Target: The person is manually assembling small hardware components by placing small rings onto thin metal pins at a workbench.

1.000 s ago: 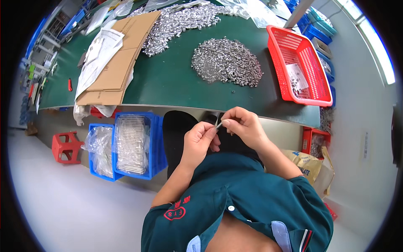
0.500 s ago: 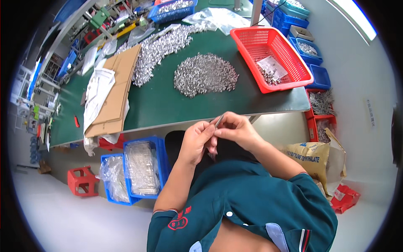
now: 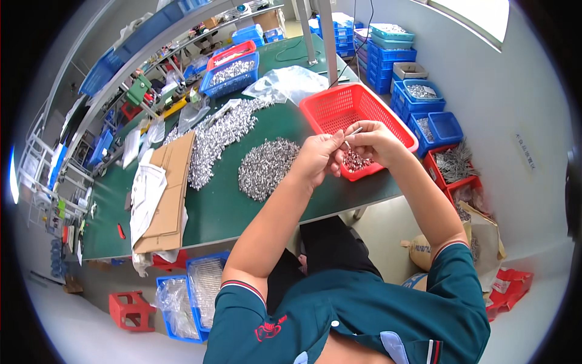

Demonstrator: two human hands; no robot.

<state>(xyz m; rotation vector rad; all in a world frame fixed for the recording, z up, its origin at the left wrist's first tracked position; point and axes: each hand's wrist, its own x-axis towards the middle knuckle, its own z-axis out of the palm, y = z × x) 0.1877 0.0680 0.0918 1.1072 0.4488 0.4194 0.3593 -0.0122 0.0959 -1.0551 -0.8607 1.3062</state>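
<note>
My left hand (image 3: pixel 320 159) and my right hand (image 3: pixel 374 142) meet over the near side of a red perforated plastic basket (image 3: pixel 405 134). Both are closed, fingertips together, on a thin silvery metal rod (image 3: pixel 355 131). The rod's far end sticks out from my right fingers; its lower end is hidden between the fingertips. Beneath my hands, small shiny metal parts (image 3: pixel 356 161) lie in the basket. To the left of my left hand, a round heap of small metal parts (image 3: pixel 267 170) rests on the green table (image 3: pixel 209 213).
A longer pile of metal parts (image 3: pixel 212 145) lies farther left, beside flat cardboard (image 3: pixel 167 203) with white cloth. Clear plastic bags (image 3: pixel 288 84) and a blue basket (image 3: pixel 230 76) are at the back. Stacked blue crates (image 3: pixel 418 100) line the right wall. A red stool (image 3: pixel 130 310) stands lower left.
Both hands have moved forward and right, from before the table's edge to above the red basket, still holding the thin rod. My view has shifted, showing more of the table's far end.
</note>
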